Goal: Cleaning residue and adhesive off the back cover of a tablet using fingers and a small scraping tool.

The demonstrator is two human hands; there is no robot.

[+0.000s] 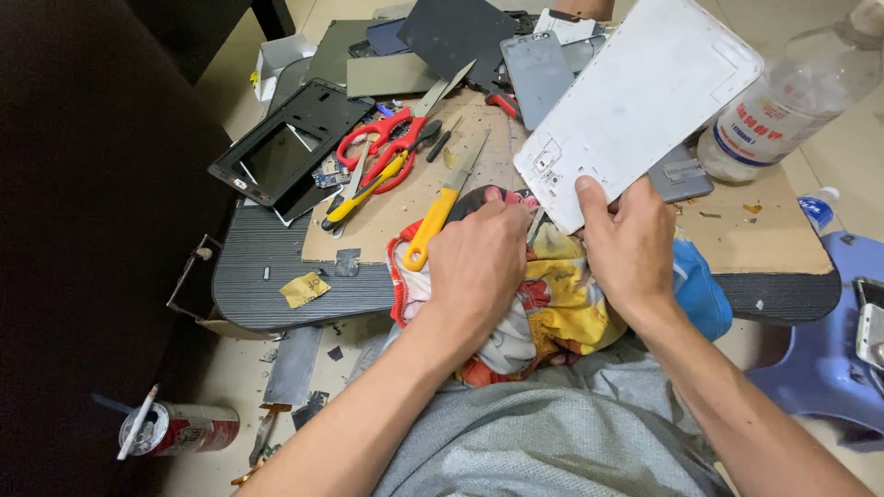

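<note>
Over your lap, your right hand (pixel 631 244) pinches the white tablet back cover (pixel 635 101) by its corner; your left hand (pixel 479 262) clutches the colourful cloth (pixel 552 304); clear bottle (pixel 783 97) on the table (pixel 276 276), nearly empty

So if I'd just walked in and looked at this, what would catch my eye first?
Probably the big white tablet back cover, tilted up at centre right and pinched at its lower corner by the right hand. The left hand presses on a bright yellow and red printed cloth beneath it. To the left, red-handled scissors and a yellow-handled knife lie on cardboard among the clutter.
</note>
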